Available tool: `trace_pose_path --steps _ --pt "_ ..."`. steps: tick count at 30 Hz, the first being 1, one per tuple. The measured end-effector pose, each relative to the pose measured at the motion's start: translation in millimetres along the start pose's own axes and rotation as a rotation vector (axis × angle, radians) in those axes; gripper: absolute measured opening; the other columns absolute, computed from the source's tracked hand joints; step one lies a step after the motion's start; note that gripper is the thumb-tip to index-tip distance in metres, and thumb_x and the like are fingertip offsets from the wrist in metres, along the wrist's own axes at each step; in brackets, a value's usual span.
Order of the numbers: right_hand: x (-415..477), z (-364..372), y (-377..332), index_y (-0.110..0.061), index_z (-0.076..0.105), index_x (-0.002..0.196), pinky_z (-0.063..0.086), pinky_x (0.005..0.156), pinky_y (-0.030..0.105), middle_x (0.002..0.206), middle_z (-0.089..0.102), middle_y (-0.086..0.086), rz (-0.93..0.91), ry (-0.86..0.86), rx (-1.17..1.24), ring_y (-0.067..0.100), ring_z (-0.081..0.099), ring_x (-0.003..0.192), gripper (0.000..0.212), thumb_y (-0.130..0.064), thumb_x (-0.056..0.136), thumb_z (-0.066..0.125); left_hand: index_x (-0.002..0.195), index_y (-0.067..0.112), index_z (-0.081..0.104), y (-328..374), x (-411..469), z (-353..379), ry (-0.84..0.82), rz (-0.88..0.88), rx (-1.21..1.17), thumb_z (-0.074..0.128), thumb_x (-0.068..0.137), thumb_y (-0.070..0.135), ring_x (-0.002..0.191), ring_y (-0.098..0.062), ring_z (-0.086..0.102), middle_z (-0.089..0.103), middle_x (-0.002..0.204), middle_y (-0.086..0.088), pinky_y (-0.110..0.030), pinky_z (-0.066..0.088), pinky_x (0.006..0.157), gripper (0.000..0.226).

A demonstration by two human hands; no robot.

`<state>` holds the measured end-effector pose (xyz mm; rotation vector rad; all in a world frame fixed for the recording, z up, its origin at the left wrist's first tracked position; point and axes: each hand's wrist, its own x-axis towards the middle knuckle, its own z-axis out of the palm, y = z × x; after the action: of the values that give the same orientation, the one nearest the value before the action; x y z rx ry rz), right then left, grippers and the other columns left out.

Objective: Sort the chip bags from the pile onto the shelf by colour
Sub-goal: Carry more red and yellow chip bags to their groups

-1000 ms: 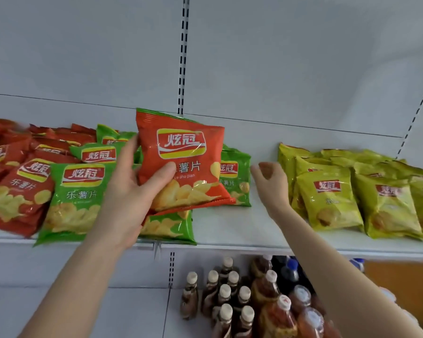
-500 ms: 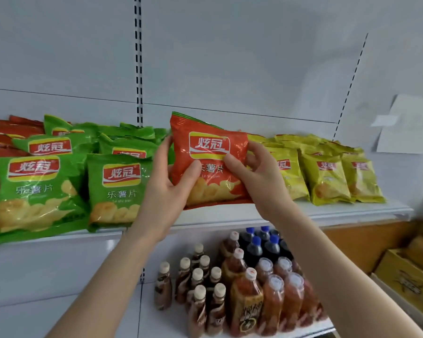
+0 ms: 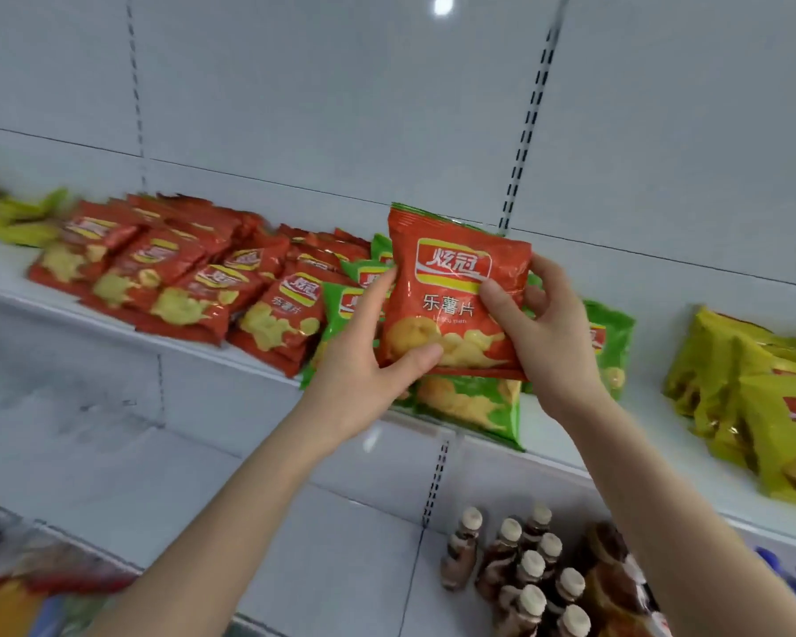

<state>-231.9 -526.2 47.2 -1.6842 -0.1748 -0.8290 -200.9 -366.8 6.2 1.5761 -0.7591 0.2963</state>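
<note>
Both forearms reached up. Left hand gripped the red bag low, thumb in front; right hand pinched its right side.

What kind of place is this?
Probably a shop, or a mock-up of one: white shelf on slotted uprights, stacks of identical red bags, green bags and yellow bags, bottles on the tier below.

Bare forearms, bare left grip, right grip
</note>
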Motion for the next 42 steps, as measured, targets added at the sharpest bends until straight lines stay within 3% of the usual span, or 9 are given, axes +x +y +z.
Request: trace_pose_path --steps 4,9,14,20,24,29,35,38,42 --pt "1 76 -7 -0.021 0.036 0.138 0.055 0.062 0.019 0.106 0.064 -0.001 -0.036 -0.145 0.047 0.009 0.068 0.085 0.058 -0.020 0.087 0.064 0.140 0.040 0.020 -9 -17 -70 0.137 -0.022 0.182 0.069 0.084 0.028 0.113 -0.001 0.055 0.049 0.124 0.020 -0.037 0.052 0.092 0.076" --pt "-7 180 -12 -0.023 0.036 0.136 0.055 0.069 0.022 0.105 0.064 0.005 -0.064 -0.262 0.088 0.011 0.066 0.086 0.057 -0.021 0.086 0.065 0.146 0.032 0.020 -22 -47 -169 0.266 -0.072 0.414 0.066 0.086 0.027 0.080 0.003 0.057 0.052 0.103 0.023 -0.009 0.047 0.075 0.076" --pt "-16 304 -24 -0.019 0.041 0.123 0.054 0.058 0.018 0.093 0.060 -0.006 -0.063 -0.344 0.115 0.002 0.063 0.074 0.046 -0.018 0.085 0.067 0.150 0.033 0.013 -49 -67 -293 0.283 -0.109 0.557 0.061 0.090 0.031 0.108 -0.014 0.059 0.054 0.127 0.007 -0.033 0.051 0.089 0.077" --pt "-14 428 -22 -0.013 0.038 0.128 0.058 0.062 0.032 0.091 0.058 -0.003 -0.045 -0.334 0.045 0.011 0.064 0.077 0.051 -0.011 0.085 0.066 0.150 0.029 0.013 -79 -58 -417 0.216 -0.132 0.604 0.060 0.092 0.025 0.112 -0.003 0.047 0.043 0.125 0.017 -0.022 0.041 0.090 0.075" --pt "7 472 -7 -0.018 0.044 0.131 0.050 0.087 0.041 0.111 0.055 -0.007 -0.194 -0.307 -0.145 0.013 0.056 0.091 0.055 -0.007 0.083 0.066 0.151 0.024 0.015 -108 -34 -458 0.166 -0.140 0.604 0.062 0.090 0.022 0.117 -0.011 0.051 0.050 0.131 0.007 -0.023 0.041 0.092 0.077" --pt "36 508 20 -0.016 0.053 0.125 0.047 0.085 0.028 0.126 0.054 0.001 -0.212 -0.262 -0.290 0.016 0.055 0.100 0.042 -0.010 0.085 0.064 0.151 0.021 0.013 -150 4 -488 0.098 -0.126 0.594 0.063 0.090 0.022 0.113 -0.025 0.058 0.053 0.135 -0.004 -0.031 0.045 0.092 0.079" --pt "97 552 23 -0.015 0.053 0.123 0.054 0.079 0.029 0.114 0.060 0.002 -0.215 -0.253 -0.304 0.021 0.063 0.096 0.040 -0.008 0.085 0.064 0.150 0.022 0.016 -175 65 -531 0.082 -0.063 0.607 0.062 0.090 0.020 0.099 -0.012 0.053 0.050 0.120 0.008 -0.004 0.036 0.071 0.076" --pt "132 578 20 -0.013 0.053 0.121 0.056 0.074 0.033 0.106 0.056 -0.002 -0.180 -0.268 -0.289 0.025 0.066 0.087 0.038 -0.004 0.085 0.061 0.149 0.015 0.020 -185 104 -560 0.113 0.011 0.616 0.063 0.089 0.014 0.120 -0.017 0.052 0.047 0.139 0.000 -0.016 0.039 0.093 0.074" --pt "165 608 25 -0.012 0.057 0.117 0.050 0.075 0.032 0.088 0.052 -0.016 -0.197 -0.264 -0.377 0.014 0.059 0.078 0.038 -0.002 0.081 0.060 0.149 0.016 0.022 -203 134 -584 0.127 -0.003 0.608 0.063 0.088 0.012 0.120 -0.016 0.051 0.048 0.137 0.001 -0.017 0.036 0.088 0.074"
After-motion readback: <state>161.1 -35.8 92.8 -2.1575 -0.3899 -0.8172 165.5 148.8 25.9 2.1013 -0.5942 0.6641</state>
